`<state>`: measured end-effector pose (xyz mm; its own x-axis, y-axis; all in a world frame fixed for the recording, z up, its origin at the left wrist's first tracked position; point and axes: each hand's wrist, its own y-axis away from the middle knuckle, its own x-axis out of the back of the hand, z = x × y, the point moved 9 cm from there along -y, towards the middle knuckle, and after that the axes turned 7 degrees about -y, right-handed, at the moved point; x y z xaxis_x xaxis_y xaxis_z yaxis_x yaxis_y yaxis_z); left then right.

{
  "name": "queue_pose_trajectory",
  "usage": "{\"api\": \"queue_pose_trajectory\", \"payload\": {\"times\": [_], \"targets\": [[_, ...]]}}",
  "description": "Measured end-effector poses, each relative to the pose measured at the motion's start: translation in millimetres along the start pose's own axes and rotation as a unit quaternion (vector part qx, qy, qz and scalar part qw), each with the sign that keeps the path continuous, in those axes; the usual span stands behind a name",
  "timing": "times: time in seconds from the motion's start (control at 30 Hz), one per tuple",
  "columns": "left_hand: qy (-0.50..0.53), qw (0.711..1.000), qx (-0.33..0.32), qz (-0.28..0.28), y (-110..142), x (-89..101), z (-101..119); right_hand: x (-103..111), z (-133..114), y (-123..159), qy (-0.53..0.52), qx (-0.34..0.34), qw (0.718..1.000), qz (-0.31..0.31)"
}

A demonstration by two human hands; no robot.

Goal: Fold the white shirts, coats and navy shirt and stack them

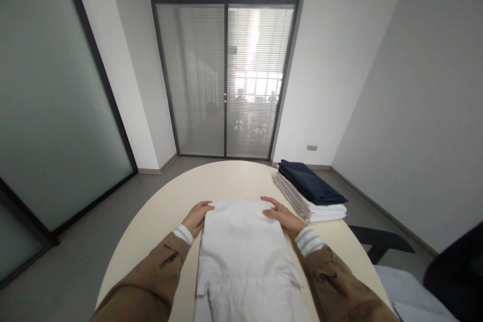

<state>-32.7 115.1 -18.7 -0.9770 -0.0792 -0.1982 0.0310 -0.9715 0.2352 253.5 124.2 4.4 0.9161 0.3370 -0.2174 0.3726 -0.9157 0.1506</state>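
A partly folded white garment (243, 246) lies lengthwise on the round cream table (158, 221), its near end running out of the bottom of the view. Its kind is hard to make out; gathered creases cross it near the bottom. At the far left corner my left hand (196, 216) is closed on the cloth, thumb and fingers pinching the edge. My right hand (283, 215) grips the far right corner, with one finger stretched along the far edge and the thumb over the cloth. Some of its fingers are hidden under the fabric.
Folded clothes stand in a stack at the table's right rim, a navy piece (311, 181) on top of white and beige ones (298, 201). A black chair armrest (381, 239) and pale cloth (411, 289) are at the lower right. Glass doors with blinds (226, 80) stand beyond.
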Motion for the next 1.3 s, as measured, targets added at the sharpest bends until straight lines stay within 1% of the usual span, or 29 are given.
{"api": "queue_pose_trajectory", "payload": {"times": [0.1, 0.2, 0.27, 0.37, 0.47, 0.53, 0.6, 0.67, 0.77, 0.83, 0.9, 1.0, 1.07, 1.13, 1.2, 1.23, 1.3], "targets": [[0.007, 1.000, -0.001, -0.018, 0, -1.6, -1, 6, -4, -1, -0.047, 0.027, 0.997, 0.054], [0.002, 0.998, 0.001, -0.055, 1, -4.6, -1, 5, -4, -4, -0.038, 0.042, 0.997, 0.045], [0.000, 0.998, -0.006, -0.064, -2, -2.8, 0, 4, -3, -7, -0.032, 0.051, 0.998, 0.026], [0.014, 0.999, -0.033, -0.037, -6, 5.2, 4, 5, -1, -13, -0.043, 0.061, 0.997, 0.021], [0.025, 0.998, -0.059, -0.011, -5, 7.3, 9, 13, -4, -18, -0.027, 0.093, 0.994, 0.057], [0.025, 0.998, -0.053, -0.004, -1, 4.7, 11, 16, -6, -18, -0.012, 0.102, 0.992, 0.075], [0.020, 0.999, -0.039, 0.000, 4, 2.5, 12, 17, -7, -15, -0.002, 0.089, 0.993, 0.075], [-0.013, 0.999, -0.029, 0.009, 8, 4.2, 11, 18, -8, -8, 0.035, 0.052, 0.995, 0.075], [-0.119, 0.992, -0.011, 0.032, 11, 15.3, 4, 21, -10, 7, 0.147, -0.013, 0.986, 0.075], [-0.170, 0.985, -0.012, 0.023, 12, 20.2, -1, 19, -11, 15, 0.199, -0.034, 0.978, 0.054], [-0.185, 0.982, -0.026, -0.009, 12, 19.0, -5, 14, -10, 20, 0.211, -0.036, 0.977, 0.022], [-0.183, 0.981, -0.036, -0.047, 12, 11.6, -8, 6, -4, 19, 0.185, -0.033, 0.982, -0.022], [-0.182, 0.981, -0.049, -0.052, 10, 4.5, -6, 6, -2, 14, 0.168, -0.017, 0.986, -0.014], [-0.191, 0.976, -0.099, -0.027, 7, -1.3, 5, 12, -3, 7, 0.173, 0.018, 0.984, 0.043], [-0.207, 0.966, -0.154, 0.019, 4, -3.2, 18, 17, -4, 1, 0.175, 0.055, 0.978, 0.095], [-0.214, 0.960, -0.173, 0.042, 3, -2.7, 23, 16, -4, -2, 0.166, 0.073, 0.978, 0.104], [-0.217, 0.955, -0.185, 0.076, 3, 1.0, 27, 12, -3, -7, 0.148, 0.107, 0.979, 0.091]]}}
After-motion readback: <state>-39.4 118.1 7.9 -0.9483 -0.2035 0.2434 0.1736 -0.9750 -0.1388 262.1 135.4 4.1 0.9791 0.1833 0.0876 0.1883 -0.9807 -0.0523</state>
